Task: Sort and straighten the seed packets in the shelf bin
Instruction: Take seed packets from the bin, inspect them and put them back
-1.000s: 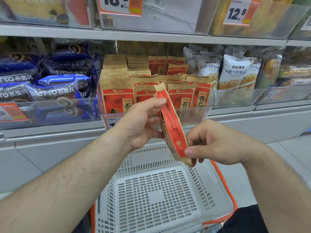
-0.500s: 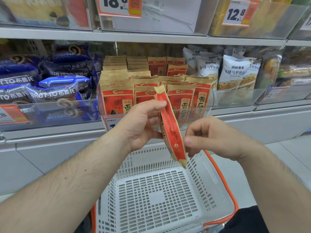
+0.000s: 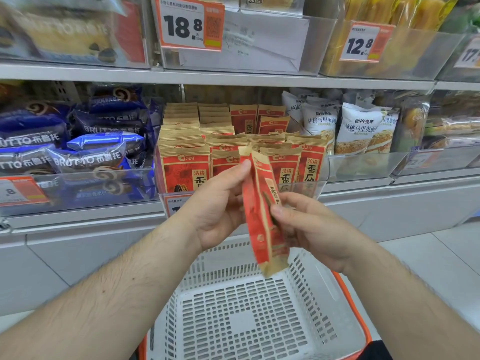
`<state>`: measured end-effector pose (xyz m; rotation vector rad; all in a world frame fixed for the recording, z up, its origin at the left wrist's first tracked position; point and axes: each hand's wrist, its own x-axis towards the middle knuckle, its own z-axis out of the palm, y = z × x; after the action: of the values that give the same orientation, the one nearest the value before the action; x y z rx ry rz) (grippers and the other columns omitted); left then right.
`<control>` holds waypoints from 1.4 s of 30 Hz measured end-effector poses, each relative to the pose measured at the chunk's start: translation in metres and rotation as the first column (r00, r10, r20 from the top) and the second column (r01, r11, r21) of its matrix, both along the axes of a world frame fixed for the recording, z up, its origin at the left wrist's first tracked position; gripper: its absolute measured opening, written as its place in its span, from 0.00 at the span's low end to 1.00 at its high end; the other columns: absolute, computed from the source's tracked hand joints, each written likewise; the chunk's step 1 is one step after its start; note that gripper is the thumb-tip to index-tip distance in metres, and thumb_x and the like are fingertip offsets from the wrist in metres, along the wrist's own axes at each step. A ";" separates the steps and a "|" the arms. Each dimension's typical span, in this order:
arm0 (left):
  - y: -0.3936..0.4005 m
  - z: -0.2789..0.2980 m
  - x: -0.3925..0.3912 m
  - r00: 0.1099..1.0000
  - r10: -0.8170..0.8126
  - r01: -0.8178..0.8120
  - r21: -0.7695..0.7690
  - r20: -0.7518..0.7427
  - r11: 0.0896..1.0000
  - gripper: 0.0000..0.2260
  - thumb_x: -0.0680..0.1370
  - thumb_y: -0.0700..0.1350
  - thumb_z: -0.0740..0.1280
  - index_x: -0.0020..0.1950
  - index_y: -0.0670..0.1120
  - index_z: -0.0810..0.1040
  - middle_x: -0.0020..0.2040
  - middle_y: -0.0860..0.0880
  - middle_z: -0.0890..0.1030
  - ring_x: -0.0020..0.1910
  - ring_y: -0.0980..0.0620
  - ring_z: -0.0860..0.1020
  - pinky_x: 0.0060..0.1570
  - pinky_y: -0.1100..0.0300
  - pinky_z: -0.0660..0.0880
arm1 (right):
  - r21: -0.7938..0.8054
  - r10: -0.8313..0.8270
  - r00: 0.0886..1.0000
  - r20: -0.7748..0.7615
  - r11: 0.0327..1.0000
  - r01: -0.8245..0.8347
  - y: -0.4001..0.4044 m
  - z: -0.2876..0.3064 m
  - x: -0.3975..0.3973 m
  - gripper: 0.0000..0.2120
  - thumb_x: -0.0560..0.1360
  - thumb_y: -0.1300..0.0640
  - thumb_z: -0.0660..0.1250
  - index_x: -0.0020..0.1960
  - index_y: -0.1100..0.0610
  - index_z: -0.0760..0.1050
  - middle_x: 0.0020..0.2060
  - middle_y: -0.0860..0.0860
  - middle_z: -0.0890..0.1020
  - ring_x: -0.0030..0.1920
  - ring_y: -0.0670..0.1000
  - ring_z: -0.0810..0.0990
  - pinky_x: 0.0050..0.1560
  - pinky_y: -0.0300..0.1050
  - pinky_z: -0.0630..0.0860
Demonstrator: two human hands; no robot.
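in the head view, the left hand (image 3: 220, 211) is holding a red seed packet (image 3: 259, 216) near its top edge, its grip pinching the packet between thumb and fingertips, while the right hand (image 3: 311, 229) is pinching the packet's right edge at mid height, thumb in front and fingers behind. the packet is hanging edge-on and slightly tilted, out of the bin, in front of it and above a white shopping basket (image 3: 259, 320) that is sitting near the person. the clear shelf bin (image 3: 322, 178) is standing just beyond the hands, filled with rows of matching seed packets (image 3: 184, 170); the left rows are standing square, while a few at the far right of the bin are leaning at odd angles. blue snack bags (image 3: 91, 157) are lying in the bin to the left, and white bread bags (image 3: 361, 131) are standing to the right.

judging from this, the step in hand is turning the packet so its printed face is looking forward before it is going back in. doing it well is probably meaning rotating it with both grips loose enough not to crease the paper, keeping the top seam up, then sliding it into the front row where the packets are sitting low, flush with its neighbours. the main risk seems to be the packet slipping down into the basket.
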<state>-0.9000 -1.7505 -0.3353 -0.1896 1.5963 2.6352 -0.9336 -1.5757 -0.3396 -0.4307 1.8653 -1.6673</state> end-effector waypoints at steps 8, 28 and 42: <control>0.001 0.000 -0.001 0.997 0.070 -0.066 -0.154 0.022 0.986 0.17 0.84 0.54 0.58 0.62 0.46 0.80 0.53 0.44 0.86 0.52 0.44 0.85 0.54 0.46 0.80 | 0.114 -0.143 0.960 -0.242 0.978 0.174 -0.005 -0.005 0.000 0.15 0.73 0.57 0.75 0.57 0.53 0.76 0.45 0.50 0.87 0.45 0.49 0.86 0.42 0.43 0.81; 0.005 -0.007 0.002 0.993 -0.026 -0.036 -0.500 -0.118 0.865 0.12 0.83 0.49 0.62 0.52 0.48 0.85 0.48 0.46 0.87 0.48 0.45 0.86 0.53 0.44 0.81 | 0.017 -0.189 0.953 -0.239 0.980 0.198 0.005 -0.005 -0.010 0.04 0.77 0.63 0.69 0.52 0.59 0.79 0.33 0.56 0.81 0.27 0.48 0.74 0.29 0.41 0.71; -0.036 0.049 -0.011 0.787 0.325 -0.597 -0.514 -0.524 0.616 0.09 0.82 0.43 0.64 0.52 0.58 0.79 0.50 0.60 0.83 0.51 0.62 0.81 0.50 0.67 0.78 | -0.567 -0.508 0.861 0.019 0.704 0.428 -0.008 0.041 -0.016 0.06 0.75 0.56 0.64 0.51 0.56 0.75 0.32 0.51 0.82 0.26 0.46 0.77 0.28 0.38 0.77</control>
<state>-0.9109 -1.7864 -0.2867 -0.1361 2.9756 2.3537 -0.9500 -1.5837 -0.2984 -0.3101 1.6350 -2.6212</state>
